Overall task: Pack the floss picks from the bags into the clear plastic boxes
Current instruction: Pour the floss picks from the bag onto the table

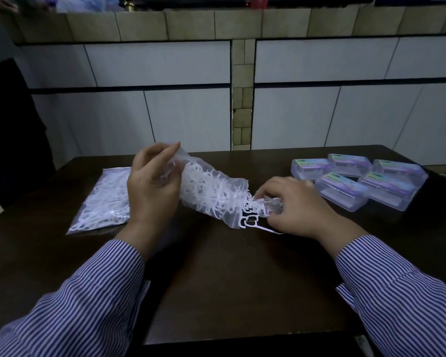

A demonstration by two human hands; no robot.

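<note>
A person in striped sleeves sits at a dark wooden table [216,279]. The left hand [152,186] grips the closed end of a clear plastic bag of white floss picks [209,191], lifting it so the open mouth tilts down to the right. The right hand [294,204] curls its fingers around a few white floss picks [252,217] spilling from that mouth onto the table. To do this well, keep the tilt shallow and draw out small bunches — the picks look tangled. Five clear plastic boxes with pastel labels [358,181] sit closed near the far right edge. A second, flat bag of picks [103,199] lies to the left — bare table lies in front
</note>
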